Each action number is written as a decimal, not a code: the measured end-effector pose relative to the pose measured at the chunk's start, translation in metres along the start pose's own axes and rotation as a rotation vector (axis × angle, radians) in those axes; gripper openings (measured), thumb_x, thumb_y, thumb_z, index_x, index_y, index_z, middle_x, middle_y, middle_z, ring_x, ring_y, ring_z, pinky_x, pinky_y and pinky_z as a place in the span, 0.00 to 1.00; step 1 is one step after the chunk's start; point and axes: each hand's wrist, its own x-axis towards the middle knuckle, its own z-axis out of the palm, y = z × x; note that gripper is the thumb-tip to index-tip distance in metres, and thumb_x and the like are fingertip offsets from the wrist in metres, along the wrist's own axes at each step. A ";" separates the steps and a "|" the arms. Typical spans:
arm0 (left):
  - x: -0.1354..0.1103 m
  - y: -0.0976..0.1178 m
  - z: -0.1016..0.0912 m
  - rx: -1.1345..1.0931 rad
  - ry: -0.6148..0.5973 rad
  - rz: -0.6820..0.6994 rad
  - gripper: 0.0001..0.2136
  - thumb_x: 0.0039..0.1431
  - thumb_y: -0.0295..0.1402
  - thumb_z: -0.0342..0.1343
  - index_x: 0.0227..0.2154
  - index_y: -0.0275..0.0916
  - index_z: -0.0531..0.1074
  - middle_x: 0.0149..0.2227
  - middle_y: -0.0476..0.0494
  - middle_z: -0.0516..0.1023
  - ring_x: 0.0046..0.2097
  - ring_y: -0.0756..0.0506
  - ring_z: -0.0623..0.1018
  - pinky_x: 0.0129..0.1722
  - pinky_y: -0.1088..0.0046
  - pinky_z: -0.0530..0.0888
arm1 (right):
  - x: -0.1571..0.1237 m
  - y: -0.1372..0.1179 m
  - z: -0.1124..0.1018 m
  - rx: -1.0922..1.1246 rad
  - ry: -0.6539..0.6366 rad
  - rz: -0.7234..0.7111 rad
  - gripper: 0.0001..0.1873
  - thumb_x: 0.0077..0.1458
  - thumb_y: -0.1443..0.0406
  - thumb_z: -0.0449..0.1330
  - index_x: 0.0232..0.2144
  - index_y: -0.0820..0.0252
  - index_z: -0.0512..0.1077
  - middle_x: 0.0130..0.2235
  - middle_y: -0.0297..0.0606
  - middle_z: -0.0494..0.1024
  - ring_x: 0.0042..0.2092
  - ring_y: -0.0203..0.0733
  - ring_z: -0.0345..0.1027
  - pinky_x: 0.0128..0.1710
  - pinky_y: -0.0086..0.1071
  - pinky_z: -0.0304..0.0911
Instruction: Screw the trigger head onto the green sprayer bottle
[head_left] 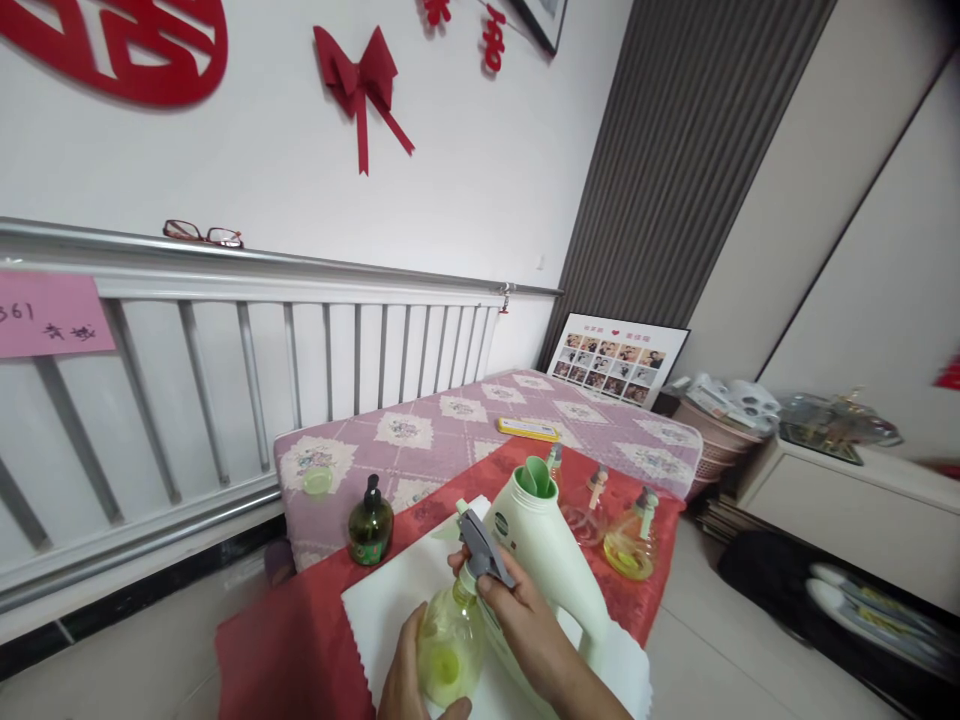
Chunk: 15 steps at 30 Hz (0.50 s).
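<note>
At the near edge of the table [300, 620], the left hand [409, 675] cups a clear yellow-green spray bottle [450, 640] from below, fingers wrapped round its belly. The right hand [525, 625] grips the grey trigger head [480, 548], fingers closed on it. Just right stands a pale green jug [547, 545], spout open, on a white cloth [390, 600]. A dark green pump bottle [370, 525] sits farther left.

place: home | signs: red bow [361, 80] on wall upper left; photo collage [616, 362] leaning mid-right; quilted table [450, 425] centre
</note>
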 end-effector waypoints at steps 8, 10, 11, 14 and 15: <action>-0.002 0.018 -0.005 0.052 0.015 -0.039 0.46 0.32 0.25 0.56 0.62 0.31 0.50 0.62 0.28 0.66 0.63 0.36 0.67 0.61 0.64 0.68 | -0.005 0.003 -0.008 -0.024 0.012 0.002 0.18 0.58 0.56 0.57 0.49 0.51 0.74 0.49 0.40 0.79 0.51 0.48 0.69 0.57 0.46 0.58; -0.002 0.021 -0.006 0.052 0.016 -0.029 0.46 0.32 0.25 0.56 0.61 0.31 0.50 0.62 0.27 0.65 0.63 0.36 0.67 0.61 0.64 0.68 | -0.006 0.001 -0.008 -0.037 0.020 -0.007 0.19 0.56 0.53 0.59 0.48 0.51 0.75 0.47 0.40 0.81 0.50 0.49 0.70 0.56 0.46 0.60; -0.002 0.021 -0.006 0.053 0.015 -0.025 0.45 0.32 0.25 0.56 0.61 0.31 0.49 0.62 0.27 0.65 0.63 0.36 0.67 0.61 0.64 0.68 | -0.006 0.000 -0.009 -0.045 0.020 -0.011 0.20 0.55 0.52 0.59 0.47 0.51 0.76 0.46 0.40 0.81 0.50 0.50 0.71 0.57 0.47 0.61; -0.002 0.023 -0.005 0.054 0.010 -0.024 0.46 0.32 0.25 0.55 0.61 0.31 0.47 0.62 0.27 0.65 0.63 0.36 0.67 0.60 0.65 0.68 | -0.008 -0.002 -0.009 -0.062 0.010 -0.013 0.21 0.54 0.50 0.60 0.47 0.51 0.76 0.45 0.41 0.82 0.51 0.51 0.72 0.57 0.49 0.61; -0.002 0.023 -0.005 0.056 0.010 -0.026 0.46 0.32 0.25 0.55 0.61 0.31 0.47 0.62 0.26 0.65 0.63 0.36 0.67 0.60 0.65 0.68 | -0.008 -0.002 -0.009 -0.068 0.010 -0.015 0.22 0.54 0.49 0.60 0.47 0.51 0.76 0.45 0.41 0.82 0.51 0.52 0.71 0.57 0.49 0.61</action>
